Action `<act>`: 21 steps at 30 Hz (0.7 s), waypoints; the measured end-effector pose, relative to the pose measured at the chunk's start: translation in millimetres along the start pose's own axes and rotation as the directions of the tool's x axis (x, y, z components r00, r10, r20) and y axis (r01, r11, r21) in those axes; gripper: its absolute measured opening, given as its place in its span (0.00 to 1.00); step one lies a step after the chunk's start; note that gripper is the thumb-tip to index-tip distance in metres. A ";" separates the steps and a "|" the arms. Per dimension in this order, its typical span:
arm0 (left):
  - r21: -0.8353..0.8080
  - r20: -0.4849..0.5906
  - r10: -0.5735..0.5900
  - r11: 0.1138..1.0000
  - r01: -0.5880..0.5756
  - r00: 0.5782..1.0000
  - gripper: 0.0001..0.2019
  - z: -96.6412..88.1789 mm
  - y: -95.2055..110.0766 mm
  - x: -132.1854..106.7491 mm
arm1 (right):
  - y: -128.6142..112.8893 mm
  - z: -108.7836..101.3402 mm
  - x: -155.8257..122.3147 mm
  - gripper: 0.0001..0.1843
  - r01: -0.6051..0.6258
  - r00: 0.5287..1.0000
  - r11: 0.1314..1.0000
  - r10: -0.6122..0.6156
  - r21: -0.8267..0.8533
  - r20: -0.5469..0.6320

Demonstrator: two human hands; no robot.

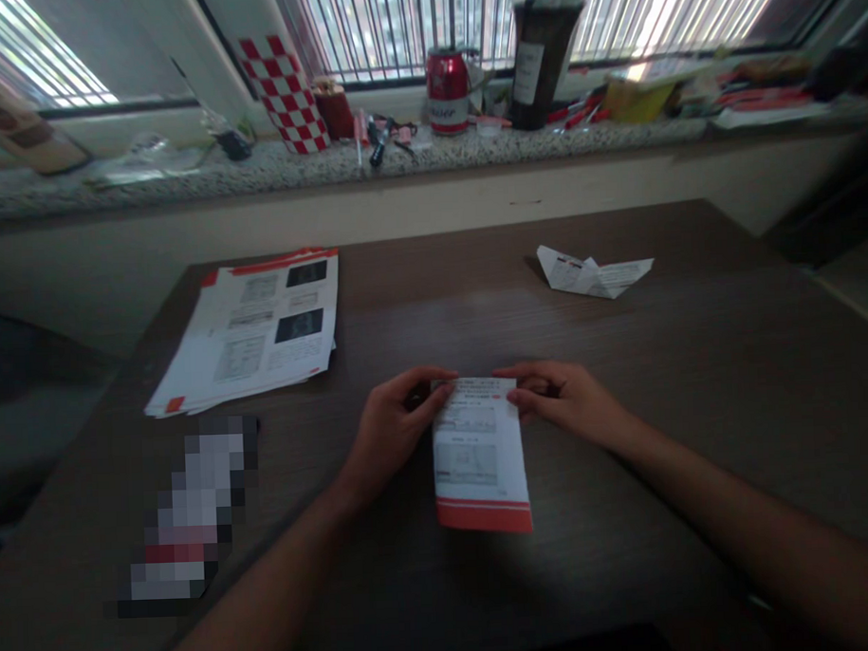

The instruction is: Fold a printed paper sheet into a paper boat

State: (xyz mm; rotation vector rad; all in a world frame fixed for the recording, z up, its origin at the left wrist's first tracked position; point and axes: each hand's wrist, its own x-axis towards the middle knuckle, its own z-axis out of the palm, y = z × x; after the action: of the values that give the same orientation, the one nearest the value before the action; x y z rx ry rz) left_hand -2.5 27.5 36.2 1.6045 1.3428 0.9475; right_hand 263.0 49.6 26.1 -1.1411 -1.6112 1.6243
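A folded sheet of printed paper (474, 457), white with a red band along its near edge, is held between my two hands above the dark table. My left hand (407, 410) pinches its far left corner, thumb on top and forefinger along the far edge. At the far right corner, my right hand (561, 397) grips the same sheet between thumb and fingers. Beyond my right hand, a folded paper boat (595, 274) rests on the table.
A stack of printed sheets (256, 332) lies at the table's back left. Nearer me is a pixelated, phone-shaped object (191, 510). On the granite windowsill (258, 175) stand a red can (448, 92), a checkered red-and-white container (284, 93), a dark tall cup (544, 60) and several small items.
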 end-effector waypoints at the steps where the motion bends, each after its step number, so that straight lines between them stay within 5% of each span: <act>1: 0.001 -0.016 0.002 1.000 -0.002 1.000 0.10 -0.6 -0.8 0.4 | 0.6 -0.3 0.1 0.23 0.004 1.000 1.000 -0.004 0.013 -0.017; 21: -0.006 0.001 0.039 0.999 -0.039 0.999 0.09 0.8 1.4 -1.2 | -2.2 -1.4 0.9 0.17 0.016 0.999 0.999 -0.018 -0.043 -0.050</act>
State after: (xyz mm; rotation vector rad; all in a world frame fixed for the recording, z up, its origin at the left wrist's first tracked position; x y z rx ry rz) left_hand -1.5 26.1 37.1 1.6317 1.3113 0.9727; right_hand 263.4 51.3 28.2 -1.1772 -1.6262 1.5451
